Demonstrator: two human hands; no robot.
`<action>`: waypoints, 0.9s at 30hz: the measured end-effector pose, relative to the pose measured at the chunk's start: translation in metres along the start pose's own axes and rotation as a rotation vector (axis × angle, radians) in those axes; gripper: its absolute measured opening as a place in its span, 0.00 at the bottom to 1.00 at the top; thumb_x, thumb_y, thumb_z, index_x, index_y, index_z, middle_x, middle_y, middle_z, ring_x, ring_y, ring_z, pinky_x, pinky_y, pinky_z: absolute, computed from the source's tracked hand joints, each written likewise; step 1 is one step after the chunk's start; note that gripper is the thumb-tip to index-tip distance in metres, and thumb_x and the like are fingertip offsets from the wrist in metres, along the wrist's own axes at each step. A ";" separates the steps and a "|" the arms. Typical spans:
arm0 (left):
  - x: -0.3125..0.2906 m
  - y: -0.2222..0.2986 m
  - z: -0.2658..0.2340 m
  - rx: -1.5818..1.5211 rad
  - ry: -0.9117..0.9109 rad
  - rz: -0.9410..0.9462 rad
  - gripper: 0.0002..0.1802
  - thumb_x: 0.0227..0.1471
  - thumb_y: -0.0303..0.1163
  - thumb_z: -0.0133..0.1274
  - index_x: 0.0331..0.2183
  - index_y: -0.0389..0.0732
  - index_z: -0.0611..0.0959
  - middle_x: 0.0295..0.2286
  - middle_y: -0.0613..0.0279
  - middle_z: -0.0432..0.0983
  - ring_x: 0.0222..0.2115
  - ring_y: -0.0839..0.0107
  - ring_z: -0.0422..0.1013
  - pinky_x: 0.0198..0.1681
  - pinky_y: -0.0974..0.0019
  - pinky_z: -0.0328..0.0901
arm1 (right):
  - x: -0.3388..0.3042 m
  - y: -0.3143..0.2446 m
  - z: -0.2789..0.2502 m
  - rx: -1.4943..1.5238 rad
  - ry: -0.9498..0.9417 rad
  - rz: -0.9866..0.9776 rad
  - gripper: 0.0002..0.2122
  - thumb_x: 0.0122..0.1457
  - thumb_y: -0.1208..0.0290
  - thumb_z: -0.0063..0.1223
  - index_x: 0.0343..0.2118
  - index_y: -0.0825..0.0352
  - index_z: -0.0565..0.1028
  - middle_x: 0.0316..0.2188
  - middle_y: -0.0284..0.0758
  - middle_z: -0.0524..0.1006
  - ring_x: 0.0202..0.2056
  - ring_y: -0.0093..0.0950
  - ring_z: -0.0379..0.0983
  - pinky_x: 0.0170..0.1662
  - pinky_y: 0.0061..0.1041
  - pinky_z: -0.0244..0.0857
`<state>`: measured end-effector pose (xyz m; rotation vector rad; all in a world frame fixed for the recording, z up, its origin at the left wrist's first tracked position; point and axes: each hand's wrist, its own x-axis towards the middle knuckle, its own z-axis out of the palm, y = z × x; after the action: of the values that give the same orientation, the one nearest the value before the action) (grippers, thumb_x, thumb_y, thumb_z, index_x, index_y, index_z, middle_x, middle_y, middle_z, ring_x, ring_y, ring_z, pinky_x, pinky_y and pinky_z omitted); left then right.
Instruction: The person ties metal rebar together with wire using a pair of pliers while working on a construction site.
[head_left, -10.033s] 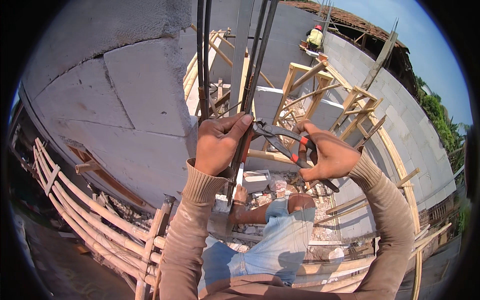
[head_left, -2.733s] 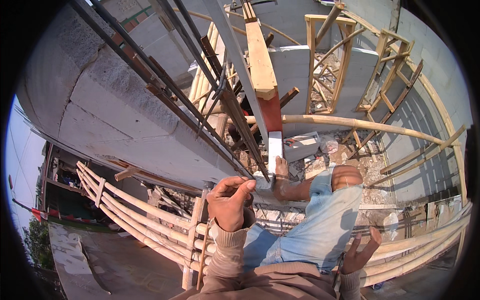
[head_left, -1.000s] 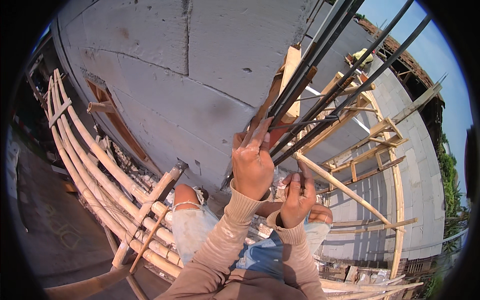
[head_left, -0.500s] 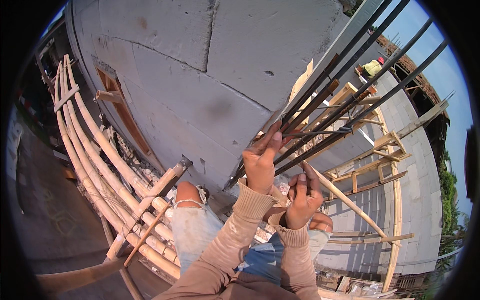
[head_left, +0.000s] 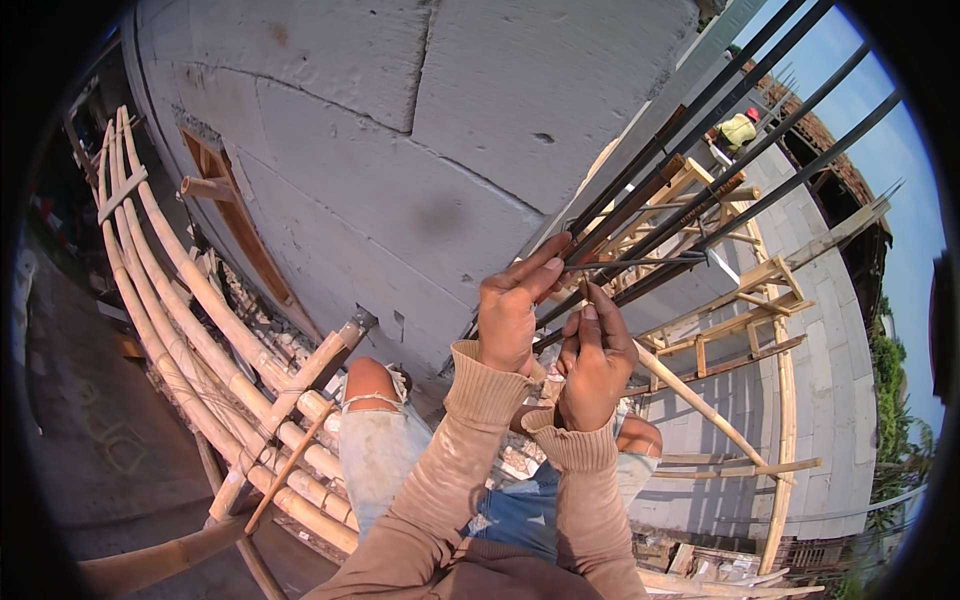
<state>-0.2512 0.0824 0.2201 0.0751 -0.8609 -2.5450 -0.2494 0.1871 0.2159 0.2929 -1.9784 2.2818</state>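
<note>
Several dark steel reinforcing bars [head_left: 800, 172] run up and away to the right beside the grey block wall's edge. A thin steel stirrup [head_left: 640, 262] crosses them. My left hand [head_left: 510, 315] is closed at the stirrup's left end, thumb and forefinger pinched on it against the bars. Just below the stirrup, my right hand [head_left: 595, 365] is closed in a pinch, fingertips pointing up at the bars. What those fingertips hold, if anything, is too small to make out. The bars behind both hands are partly hidden.
The block wall [head_left: 330, 150] rises in front, with a wood-framed opening [head_left: 235, 220] at left. Bamboo poles [head_left: 190, 275] lashed together run along the left. Wooden formwork [head_left: 735, 325] and a diagonal bamboo pole [head_left: 705, 410] stand at right. Another person [head_left: 737, 132] is far off, upper right.
My right hand has moved up and slightly left, its fingers now pinched near the bars below the stirrup. My left hand stays at the stirrup's end, shifted slightly left.
</note>
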 end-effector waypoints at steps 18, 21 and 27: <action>0.002 -0.010 -0.010 -0.082 -0.099 0.018 0.16 0.59 0.27 0.55 0.48 0.33 0.82 0.41 0.61 0.81 0.39 0.76 0.72 0.46 0.71 0.66 | 0.014 -0.004 0.009 -0.424 -0.018 -0.248 0.14 0.66 0.80 0.48 0.52 0.71 0.78 0.24 0.28 0.75 0.20 0.10 0.60 0.22 0.14 0.52; 0.002 -0.012 -0.013 -0.096 -0.118 0.018 0.15 0.59 0.27 0.55 0.47 0.33 0.82 0.40 0.60 0.81 0.39 0.75 0.73 0.43 0.71 0.68 | 0.015 -0.008 0.012 -0.442 -0.016 -0.207 0.14 0.65 0.81 0.47 0.51 0.71 0.78 0.25 0.30 0.76 0.23 0.14 0.64 0.27 0.16 0.57; 0.003 -0.018 -0.014 -0.095 -0.105 0.053 0.15 0.59 0.26 0.57 0.47 0.31 0.81 0.38 0.59 0.81 0.35 0.75 0.74 0.44 0.70 0.68 | 0.010 -0.013 0.014 -0.487 0.009 -0.250 0.15 0.61 0.83 0.47 0.49 0.74 0.79 0.26 0.37 0.78 0.28 0.22 0.73 0.35 0.22 0.67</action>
<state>-0.2579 0.0857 0.1986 -0.1107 -0.7687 -2.5547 -0.2558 0.1743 0.2328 0.4464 -2.2587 1.5915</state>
